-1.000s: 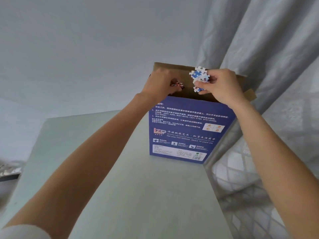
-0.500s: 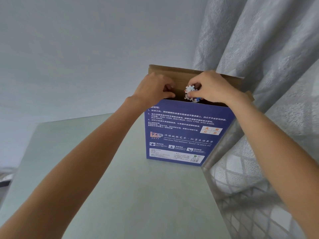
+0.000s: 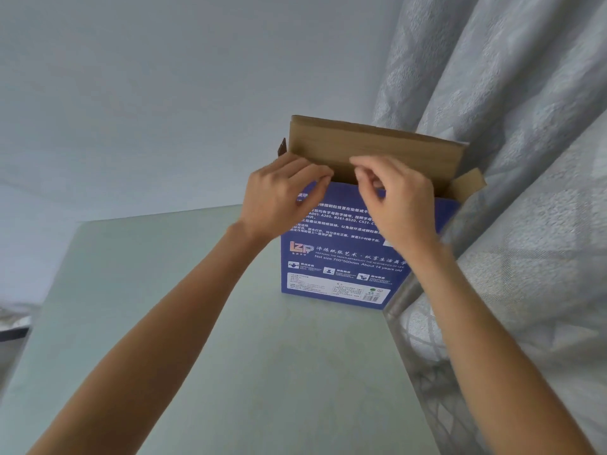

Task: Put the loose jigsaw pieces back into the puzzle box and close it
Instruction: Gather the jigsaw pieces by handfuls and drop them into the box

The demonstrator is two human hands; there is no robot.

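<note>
The blue puzzle box [image 3: 341, 257] stands upright on the pale green table [image 3: 230, 356], near its far right edge. Its brown lid flap [image 3: 377, 142] sticks up behind the open top, and a small side flap [image 3: 468, 185] juts out at the right. My left hand [image 3: 279, 195] is at the left of the box's front top edge, fingers curled. My right hand [image 3: 400, 198] hovers in front of the opening with its fingers bent in toward the thumb. No jigsaw pieces show in either hand or on the table. The box's inside is hidden.
A grey patterned curtain [image 3: 509, 93] hangs just behind and to the right of the box and falls along the table's right edge. A plain pale wall [image 3: 164, 93] is behind. Something dark sits at the far left edge [image 3: 13, 326].
My right hand brought a clump of white and blue pieces down into the box opening; now no pieces show. Both hands have drawn back to the front top edge.
</note>
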